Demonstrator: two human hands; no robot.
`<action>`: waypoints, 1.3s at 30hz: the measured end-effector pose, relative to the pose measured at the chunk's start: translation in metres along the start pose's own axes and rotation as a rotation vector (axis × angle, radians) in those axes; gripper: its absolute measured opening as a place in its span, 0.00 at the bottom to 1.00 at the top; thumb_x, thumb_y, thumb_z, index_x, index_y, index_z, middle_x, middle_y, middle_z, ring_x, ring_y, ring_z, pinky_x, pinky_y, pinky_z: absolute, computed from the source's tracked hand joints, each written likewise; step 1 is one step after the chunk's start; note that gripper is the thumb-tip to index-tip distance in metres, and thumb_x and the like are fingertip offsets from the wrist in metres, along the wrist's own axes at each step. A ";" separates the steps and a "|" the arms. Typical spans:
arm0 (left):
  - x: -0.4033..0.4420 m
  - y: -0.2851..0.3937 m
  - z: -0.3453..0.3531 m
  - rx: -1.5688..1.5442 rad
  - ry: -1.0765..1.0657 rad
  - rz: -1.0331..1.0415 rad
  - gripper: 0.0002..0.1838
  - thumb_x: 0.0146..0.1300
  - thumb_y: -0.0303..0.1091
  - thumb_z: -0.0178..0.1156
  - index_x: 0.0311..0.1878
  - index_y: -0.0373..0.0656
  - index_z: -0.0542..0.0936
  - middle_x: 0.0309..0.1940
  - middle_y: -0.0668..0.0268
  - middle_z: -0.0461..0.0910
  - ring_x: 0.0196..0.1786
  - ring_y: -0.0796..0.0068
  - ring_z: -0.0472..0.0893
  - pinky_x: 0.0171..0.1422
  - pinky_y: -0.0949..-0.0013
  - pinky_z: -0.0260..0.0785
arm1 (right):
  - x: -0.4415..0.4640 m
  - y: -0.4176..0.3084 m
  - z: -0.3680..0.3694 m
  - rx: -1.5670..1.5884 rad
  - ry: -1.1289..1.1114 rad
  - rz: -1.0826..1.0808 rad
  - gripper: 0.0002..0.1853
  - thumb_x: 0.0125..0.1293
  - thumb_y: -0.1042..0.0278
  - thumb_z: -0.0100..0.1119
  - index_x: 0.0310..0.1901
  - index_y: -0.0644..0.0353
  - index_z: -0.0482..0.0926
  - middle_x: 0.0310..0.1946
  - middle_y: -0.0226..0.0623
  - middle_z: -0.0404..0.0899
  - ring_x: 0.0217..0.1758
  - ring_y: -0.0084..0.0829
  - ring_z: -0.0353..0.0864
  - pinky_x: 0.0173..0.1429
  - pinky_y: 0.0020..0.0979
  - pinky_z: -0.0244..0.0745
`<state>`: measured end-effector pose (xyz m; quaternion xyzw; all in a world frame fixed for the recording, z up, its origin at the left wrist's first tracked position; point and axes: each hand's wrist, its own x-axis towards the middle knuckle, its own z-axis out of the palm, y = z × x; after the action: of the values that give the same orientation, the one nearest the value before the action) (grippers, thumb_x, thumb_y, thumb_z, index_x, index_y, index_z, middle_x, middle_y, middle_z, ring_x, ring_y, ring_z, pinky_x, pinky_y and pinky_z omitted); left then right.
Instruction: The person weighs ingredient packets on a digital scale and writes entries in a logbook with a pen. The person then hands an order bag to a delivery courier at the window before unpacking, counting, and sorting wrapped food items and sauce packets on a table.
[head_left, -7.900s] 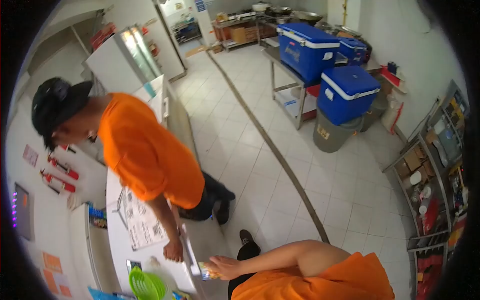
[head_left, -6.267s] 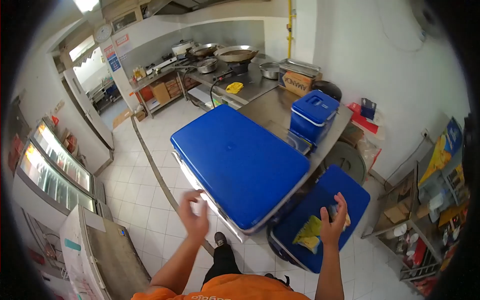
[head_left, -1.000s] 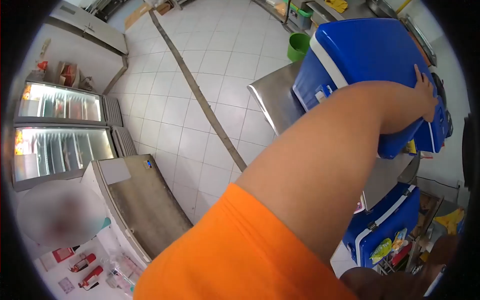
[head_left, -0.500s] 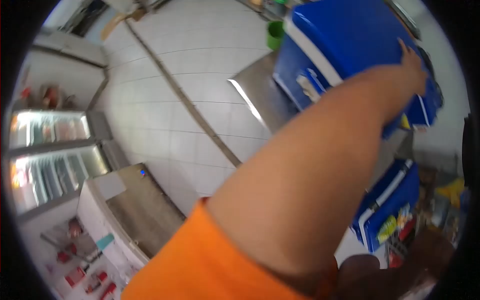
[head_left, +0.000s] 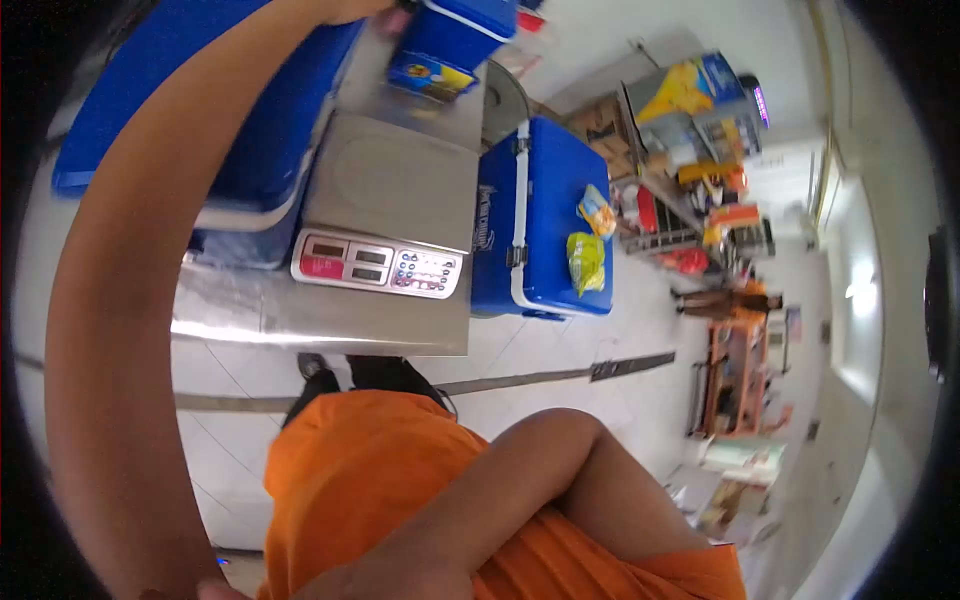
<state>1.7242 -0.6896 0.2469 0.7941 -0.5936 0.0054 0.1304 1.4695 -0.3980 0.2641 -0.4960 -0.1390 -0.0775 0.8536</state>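
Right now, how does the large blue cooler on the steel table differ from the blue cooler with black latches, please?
The large blue cooler sits on the steel table and looks bigger; the blue cooler with black latches stands off the table and bears two packets. Both have white bands.

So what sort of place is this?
Likely a back room for preparing or storing food, perhaps a commercial kitchen. Pointers: a digital scale on a stainless-steel table, the large blue cooler beside it, and a crowded shelf rack.
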 end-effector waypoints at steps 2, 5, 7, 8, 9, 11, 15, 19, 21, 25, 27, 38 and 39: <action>0.008 0.001 0.019 0.014 0.017 -0.001 0.36 0.66 0.62 0.55 0.73 0.56 0.70 0.75 0.47 0.64 0.79 0.37 0.57 0.74 0.16 0.41 | -0.010 -0.010 -0.016 0.040 0.046 -0.050 0.14 0.72 0.60 0.62 0.51 0.60 0.80 0.50 0.43 0.80 0.47 0.39 0.82 0.54 0.36 0.77; 0.016 -0.010 0.026 0.039 0.029 -0.030 0.37 0.66 0.61 0.55 0.74 0.55 0.68 0.76 0.46 0.62 0.79 0.37 0.56 0.75 0.17 0.41 | -0.051 -0.003 -0.073 -0.313 0.405 0.174 0.14 0.71 0.60 0.62 0.51 0.60 0.81 0.50 0.43 0.80 0.47 0.39 0.82 0.54 0.36 0.77; 0.016 -0.002 0.016 0.053 0.009 -0.052 0.37 0.66 0.61 0.55 0.75 0.55 0.67 0.76 0.46 0.61 0.79 0.37 0.56 0.75 0.18 0.42 | -0.120 0.042 -0.135 -1.457 0.532 0.427 0.16 0.65 0.72 0.62 0.54 0.63 0.78 0.49 0.49 0.81 0.55 0.49 0.81 0.60 0.45 0.75; 0.016 -0.004 0.014 0.036 0.002 -0.052 0.38 0.66 0.61 0.55 0.75 0.56 0.66 0.77 0.46 0.59 0.80 0.36 0.55 0.76 0.18 0.40 | -0.173 0.086 -0.173 -1.542 0.601 0.571 0.19 0.64 0.73 0.62 0.57 0.65 0.77 0.50 0.50 0.81 0.56 0.51 0.79 0.61 0.47 0.74; 0.017 -0.006 0.015 0.016 -0.002 -0.047 0.38 0.65 0.62 0.56 0.76 0.56 0.66 0.78 0.46 0.58 0.80 0.35 0.53 0.76 0.17 0.38 | -0.200 0.102 -0.184 -1.475 0.755 0.584 0.25 0.63 0.71 0.61 0.62 0.63 0.74 0.52 0.52 0.77 0.58 0.52 0.76 0.63 0.50 0.71; 0.026 -0.010 0.025 0.027 0.033 -0.017 0.38 0.64 0.63 0.56 0.76 0.62 0.66 0.78 0.47 0.58 0.81 0.35 0.52 0.75 0.16 0.37 | -0.237 0.129 -0.192 -1.584 0.910 0.683 0.29 0.63 0.71 0.60 0.67 0.62 0.70 0.54 0.50 0.74 0.57 0.53 0.74 0.62 0.51 0.70; 0.051 -0.039 0.056 0.069 0.181 0.058 0.35 0.58 0.63 0.61 0.71 0.78 0.70 0.77 0.55 0.63 0.79 0.37 0.58 0.71 0.16 0.43 | -0.243 0.152 -0.203 -1.788 0.909 0.675 0.35 0.62 0.71 0.60 0.73 0.62 0.65 0.56 0.47 0.71 0.57 0.50 0.73 0.58 0.51 0.70; 0.046 -0.032 0.043 0.046 0.089 0.025 0.36 0.57 0.62 0.63 0.72 0.77 0.70 0.78 0.53 0.61 0.82 0.42 0.54 0.73 0.16 0.40 | -0.235 0.163 -0.209 -1.875 0.892 0.664 0.39 0.59 0.70 0.62 0.75 0.63 0.64 0.55 0.45 0.72 0.57 0.46 0.73 0.57 0.50 0.69; 0.044 -0.032 0.040 0.047 0.085 0.029 0.37 0.57 0.62 0.63 0.72 0.77 0.70 0.78 0.53 0.61 0.82 0.42 0.54 0.73 0.16 0.40 | -0.231 0.165 -0.211 -1.904 0.914 0.646 0.40 0.58 0.69 0.63 0.75 0.62 0.64 0.55 0.44 0.72 0.57 0.45 0.73 0.57 0.48 0.69; 0.043 -0.033 0.038 0.021 0.062 0.021 0.38 0.56 0.63 0.64 0.72 0.77 0.70 0.79 0.52 0.59 0.82 0.42 0.52 0.73 0.16 0.39 | -0.232 0.165 -0.214 -1.943 0.908 0.625 0.42 0.56 0.67 0.65 0.75 0.62 0.64 0.55 0.42 0.72 0.56 0.42 0.74 0.55 0.46 0.68; 0.045 -0.032 0.037 0.012 0.064 0.029 0.38 0.57 0.63 0.64 0.73 0.77 0.70 0.79 0.52 0.59 0.82 0.42 0.52 0.73 0.16 0.39 | -0.233 0.163 -0.217 -1.956 0.923 0.627 0.42 0.55 0.66 0.66 0.74 0.62 0.65 0.55 0.41 0.72 0.56 0.41 0.74 0.55 0.46 0.67; 0.047 -0.037 0.043 0.045 0.082 0.032 0.37 0.57 0.64 0.64 0.72 0.79 0.69 0.79 0.56 0.59 0.81 0.38 0.56 0.71 0.16 0.42 | -0.258 0.154 -0.230 -1.970 1.222 0.719 0.43 0.52 0.63 0.67 0.72 0.64 0.68 0.61 0.42 0.71 0.64 0.45 0.69 0.63 0.48 0.62; 0.046 -0.036 0.041 0.034 0.070 0.031 0.38 0.57 0.64 0.64 0.73 0.78 0.69 0.79 0.54 0.59 0.81 0.39 0.54 0.72 0.16 0.41 | -0.258 0.154 -0.231 -1.977 1.231 0.713 0.43 0.51 0.63 0.68 0.72 0.64 0.68 0.61 0.41 0.71 0.64 0.45 0.69 0.62 0.49 0.62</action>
<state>1.7653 -0.7322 0.2077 0.7863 -0.6007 0.0451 0.1376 1.3028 -0.5231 -0.0527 -0.8231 0.5520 -0.1334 0.0044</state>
